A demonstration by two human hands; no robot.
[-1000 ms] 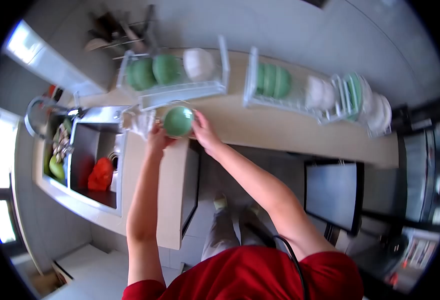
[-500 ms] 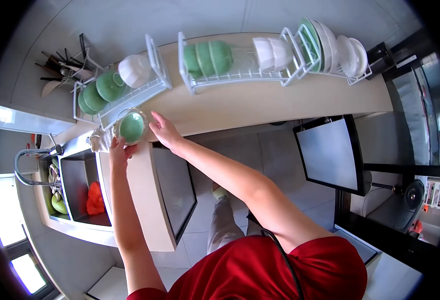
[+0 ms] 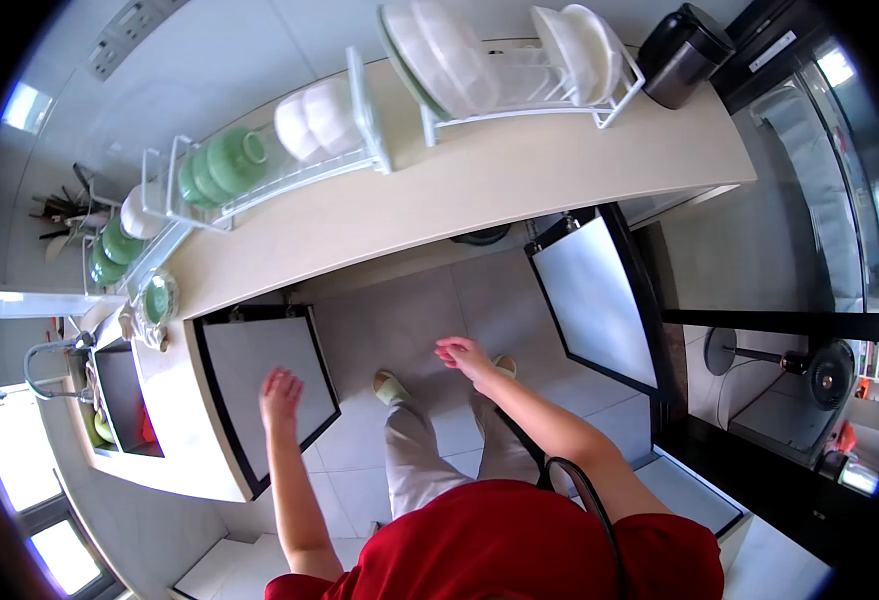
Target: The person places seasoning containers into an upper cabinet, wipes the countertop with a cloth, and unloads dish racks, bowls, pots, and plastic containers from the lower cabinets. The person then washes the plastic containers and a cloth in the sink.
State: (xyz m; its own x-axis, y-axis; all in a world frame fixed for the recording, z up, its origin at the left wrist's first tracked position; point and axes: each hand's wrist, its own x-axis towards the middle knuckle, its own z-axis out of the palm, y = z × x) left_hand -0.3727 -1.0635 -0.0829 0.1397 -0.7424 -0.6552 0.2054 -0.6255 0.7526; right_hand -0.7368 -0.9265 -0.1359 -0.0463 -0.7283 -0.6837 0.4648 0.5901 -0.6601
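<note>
Holding bowls point(image 3: 222, 168), a rack point(image 3: 367, 115) stands beyond the loosely open left hand point(image 3: 281, 397) and right hand point(image 3: 467, 358); sink contents point(image 3: 147, 425) are partly hidden.

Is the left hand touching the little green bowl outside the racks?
Apart. The head view shows countertop and the open cabinet door between the left hand and the green bowl.

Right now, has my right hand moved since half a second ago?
Yes. Against the fixed countertop, your right hand has moved back past its front edge and rightward, away from the green bowl, to above the floor.
</note>
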